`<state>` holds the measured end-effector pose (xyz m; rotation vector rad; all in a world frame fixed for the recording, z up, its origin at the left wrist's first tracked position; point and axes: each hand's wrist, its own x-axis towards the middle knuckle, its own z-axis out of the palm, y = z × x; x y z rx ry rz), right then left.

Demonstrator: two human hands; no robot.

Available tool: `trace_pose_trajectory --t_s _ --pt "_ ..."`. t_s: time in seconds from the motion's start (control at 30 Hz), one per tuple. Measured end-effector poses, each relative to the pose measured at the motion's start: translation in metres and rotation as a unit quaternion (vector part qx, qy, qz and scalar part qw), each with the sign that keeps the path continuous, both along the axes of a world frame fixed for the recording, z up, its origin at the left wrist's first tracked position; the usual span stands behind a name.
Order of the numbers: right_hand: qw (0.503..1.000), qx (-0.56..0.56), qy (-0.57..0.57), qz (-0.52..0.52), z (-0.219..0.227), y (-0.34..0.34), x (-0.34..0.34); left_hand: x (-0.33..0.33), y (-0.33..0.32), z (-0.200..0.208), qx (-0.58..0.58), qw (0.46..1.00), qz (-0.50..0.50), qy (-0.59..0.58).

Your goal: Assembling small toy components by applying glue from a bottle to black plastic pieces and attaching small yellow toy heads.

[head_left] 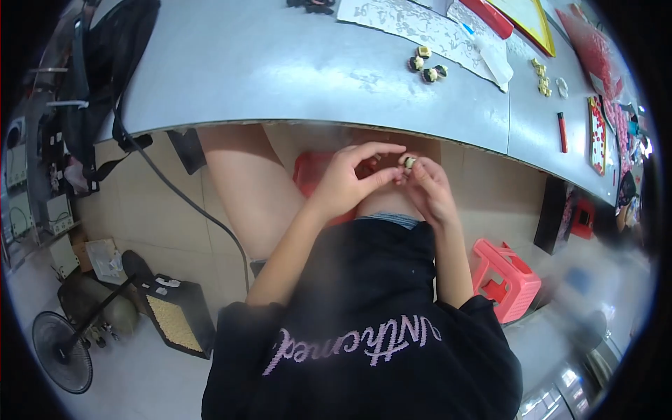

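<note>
Above my lap, just below the table's near edge, my two hands meet. My right hand (432,190) pinches a small cream-coloured piece (409,162) with a dark part between thumb and fingers; its exact kind is too small to make out. My left hand (344,180) comes up beside it, forefinger and thumb stretched apart with their tips close to the piece. Whether those tips touch it, I cannot tell. Several similar small cream-and-black pieces (429,73) lie on the grey table (280,77) ahead of me.
A patterned sheet (399,24) lies at the far side. To the right are gold-coloured pieces (541,77), a red-and-black stick (562,133) and a tray of red bits (597,136). Below stand a pink stool (521,276) and a fan (61,352); a black cable (189,197) hangs at left.
</note>
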<state>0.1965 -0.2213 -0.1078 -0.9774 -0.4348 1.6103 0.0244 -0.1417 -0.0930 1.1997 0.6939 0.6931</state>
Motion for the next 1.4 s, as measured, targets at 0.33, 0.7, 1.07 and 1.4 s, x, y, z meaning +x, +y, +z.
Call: trace_pose_trajectory --t_s 0.33,0.7,1.07,1.4 --pt "0.997 -0.014 -0.06 0.041 0.006 0.008 0.009 0.017 0.01 0.007 0.133 0.987 -0.026 0.084" --pt "0.994 -0.009 -0.088 0.057 0.015 0.009 0.019 0.024 0.011 0.001 0.057 0.991 -0.084 0.092" --pt "0.995 -0.066 -0.047 -0.064 0.0 -0.007 0.043 0.004 0.0 -0.038 -0.004 0.92 -0.288 0.265" --pt "0.991 -0.072 -0.085 -0.07 -0.012 0.002 0.023 0.0 -0.019 -0.057 0.122 0.908 -0.331 0.227"
